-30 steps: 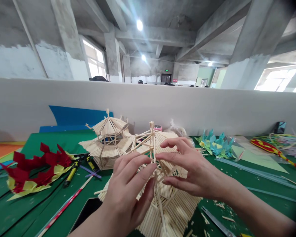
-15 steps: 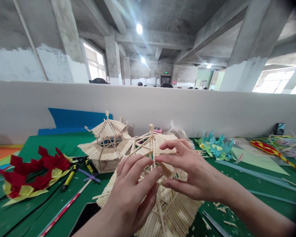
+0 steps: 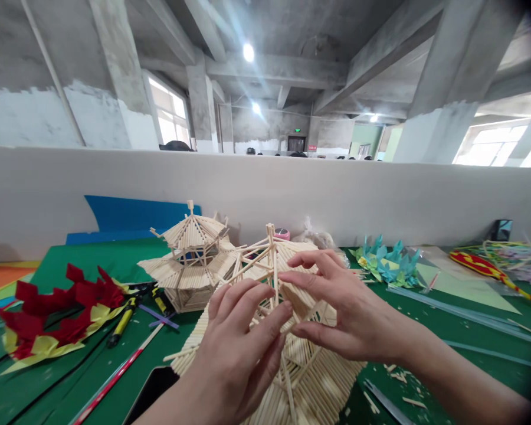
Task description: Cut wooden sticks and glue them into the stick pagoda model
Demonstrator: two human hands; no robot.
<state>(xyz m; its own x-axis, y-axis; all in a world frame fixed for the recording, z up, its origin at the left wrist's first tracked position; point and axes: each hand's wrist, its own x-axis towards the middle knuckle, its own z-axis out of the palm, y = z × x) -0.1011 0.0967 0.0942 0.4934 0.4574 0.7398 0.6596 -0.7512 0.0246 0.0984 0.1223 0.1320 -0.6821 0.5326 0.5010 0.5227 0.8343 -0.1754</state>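
Note:
A pale wooden-stick pavilion roof [image 3: 307, 378] lies on the green table [image 3: 460, 330] right in front of me, with an open stick frame rising from its middle. My left hand [image 3: 236, 354] rests on the near side of that frame, fingers curled against the sticks. My right hand [image 3: 336, 310] comes in from the right and pinches at the frame's upper sticks with thumb and fingertips. A second, finished stick pavilion [image 3: 190, 257] stands just behind and to the left.
Red and yellow paper shapes [image 3: 53, 310] lie at the left, beside yellow-handled pliers [image 3: 124, 316] and a red-striped rod [image 3: 115, 375]. Teal paper flowers [image 3: 387, 260] and coloured strips [image 3: 491, 265] sit at the right. A phone [image 3: 153, 386] lies near my left wrist. A grey partition wall [image 3: 380, 195] closes the back.
The view has shifted slightly. My left fingers have slid a little up and to the right along the stick frame; my right hand stays pinching at nearly the same spot.

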